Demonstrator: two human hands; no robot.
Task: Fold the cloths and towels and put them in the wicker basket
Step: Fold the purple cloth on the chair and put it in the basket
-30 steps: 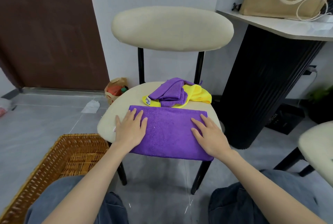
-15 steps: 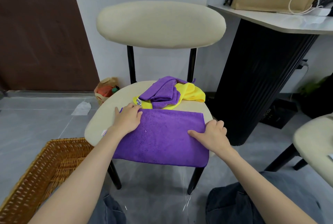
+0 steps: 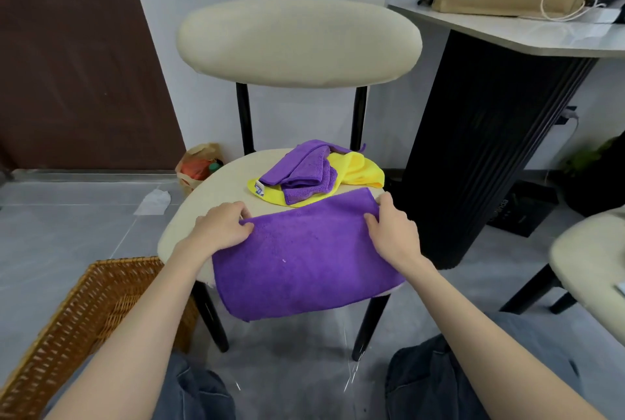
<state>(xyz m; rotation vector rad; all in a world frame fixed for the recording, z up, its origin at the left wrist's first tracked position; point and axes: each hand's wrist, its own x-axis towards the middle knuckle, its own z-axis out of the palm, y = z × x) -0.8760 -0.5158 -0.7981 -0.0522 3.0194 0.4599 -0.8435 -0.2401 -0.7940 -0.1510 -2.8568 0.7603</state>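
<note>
Low at our left, the wicker basket [image 3: 84,325] sits on the floor. Our left hand [image 3: 220,227] pinches the far left corner of the purple towel [image 3: 304,260], a fuzzy rectangle lying flat on the chair seat [image 3: 209,203] with its near edge drooping over the front. Behind it, a crumpled purple cloth [image 3: 301,169] lies on a yellow cloth [image 3: 358,169]. Our right hand [image 3: 392,233] pinches the far right corner.

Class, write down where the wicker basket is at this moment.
In the head view the wicker basket sits on the floor at lower left, just left of the front legs of the chair.
</note>
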